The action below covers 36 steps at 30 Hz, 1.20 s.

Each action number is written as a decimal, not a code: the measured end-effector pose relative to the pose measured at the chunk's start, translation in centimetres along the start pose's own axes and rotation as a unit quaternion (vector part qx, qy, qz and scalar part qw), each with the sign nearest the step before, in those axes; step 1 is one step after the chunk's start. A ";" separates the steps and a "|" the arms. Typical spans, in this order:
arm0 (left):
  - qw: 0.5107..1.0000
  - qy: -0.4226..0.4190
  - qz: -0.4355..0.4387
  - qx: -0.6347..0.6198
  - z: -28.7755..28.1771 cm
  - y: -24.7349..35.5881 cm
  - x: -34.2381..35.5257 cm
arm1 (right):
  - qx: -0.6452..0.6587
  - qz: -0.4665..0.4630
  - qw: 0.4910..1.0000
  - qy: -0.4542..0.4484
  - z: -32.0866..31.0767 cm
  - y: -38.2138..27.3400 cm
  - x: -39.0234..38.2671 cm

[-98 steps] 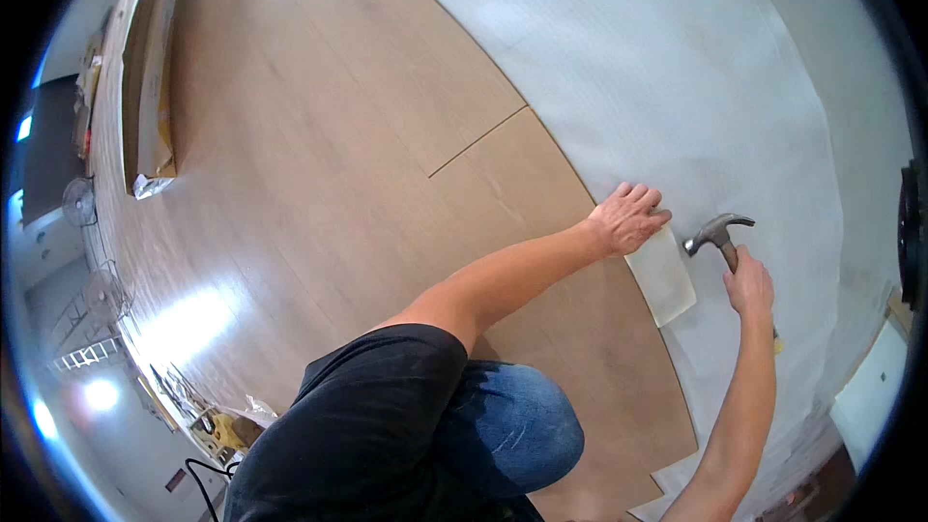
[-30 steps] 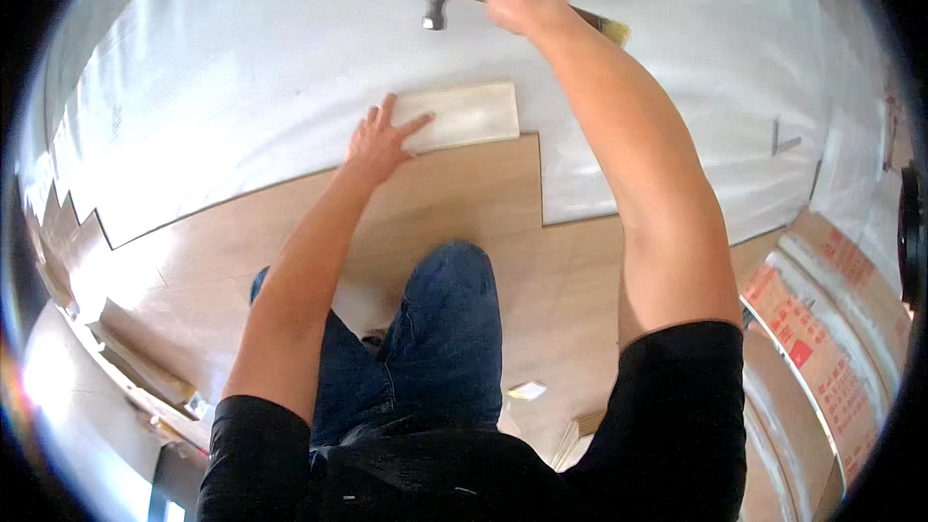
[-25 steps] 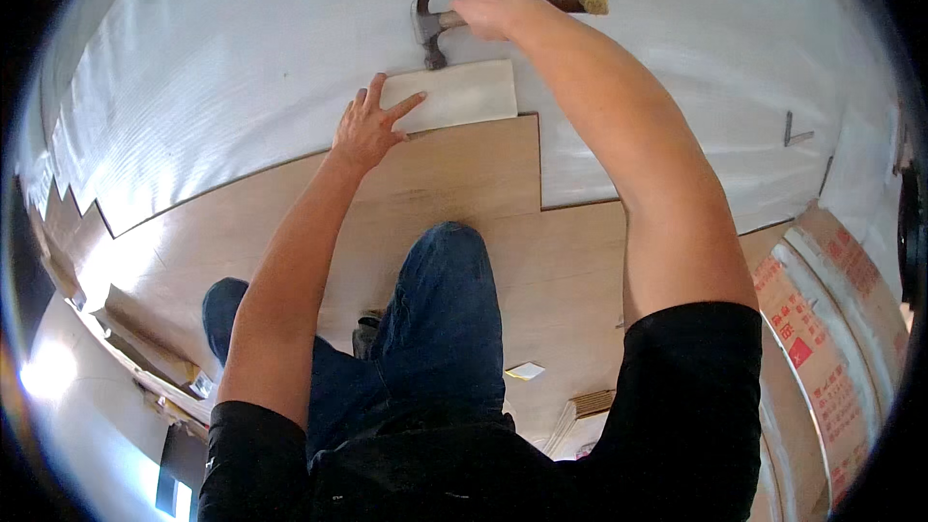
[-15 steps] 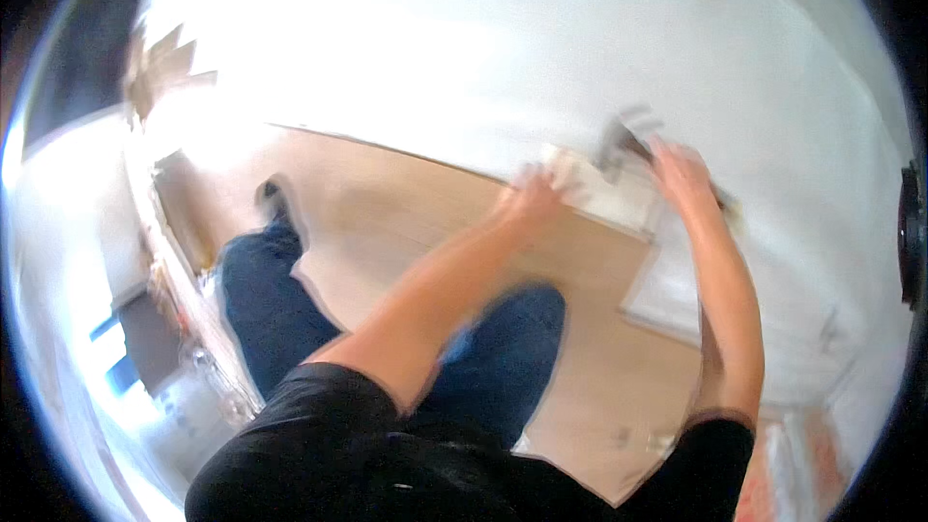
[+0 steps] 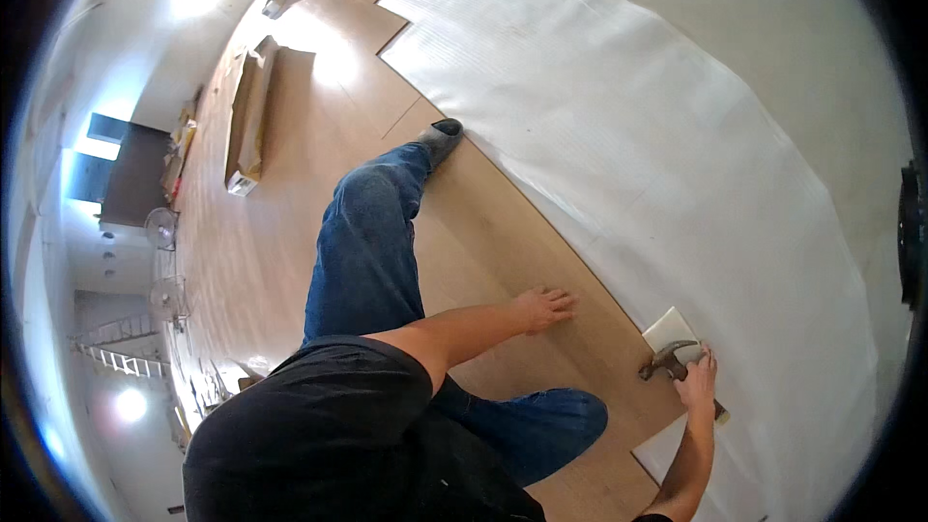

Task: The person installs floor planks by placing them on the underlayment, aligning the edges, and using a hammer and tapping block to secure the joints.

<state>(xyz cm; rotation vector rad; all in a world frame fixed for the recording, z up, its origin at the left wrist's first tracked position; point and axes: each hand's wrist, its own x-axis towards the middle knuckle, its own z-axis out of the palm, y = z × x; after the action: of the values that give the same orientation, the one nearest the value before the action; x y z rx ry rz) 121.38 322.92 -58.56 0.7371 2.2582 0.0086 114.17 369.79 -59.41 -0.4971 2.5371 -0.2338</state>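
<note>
My left hand [image 5: 548, 310] lies flat on the light wood-look floorboards [image 5: 483, 242], fingers spread, holding nothing. In my right hand [image 5: 698, 383] is a claw hammer [image 5: 665, 359], gripped by its handle. Its metal head points left, over the boards' edge, and the handle end sticks out below my hand. Under and beside the hammer sits a pale flat piece [image 5: 667, 328] against the edge of the boards; the hammer and my hand cover part of it. White sheet underlayment [image 5: 619, 164] spreads beyond that edge.
My left foot [image 5: 443, 138] is on the boards near their edge, my right knee [image 5: 570, 420] bent low. An open long cardboard box [image 5: 253, 121] lies on the floor at upper left. A ladder [image 5: 124, 360] stands at far left. Board ends form a stepped edge at the top.
The view has swung round, showing more of the laid floor. My left hand has left the pale piece and come to lie on the boards. My right hand still holds the hammer.
</note>
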 end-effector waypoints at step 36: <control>0.955 0.032 0.295 -0.008 -5.8 21.0 14.5 | 0.226 0.488 0.829 0.157 11.0 -3.3 -12.6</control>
<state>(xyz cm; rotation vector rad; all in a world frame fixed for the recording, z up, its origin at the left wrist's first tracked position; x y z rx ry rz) 120.09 349.06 -59.29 1.3919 2.0103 0.3394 130.98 371.01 -61.80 1.0878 2.5514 -0.5199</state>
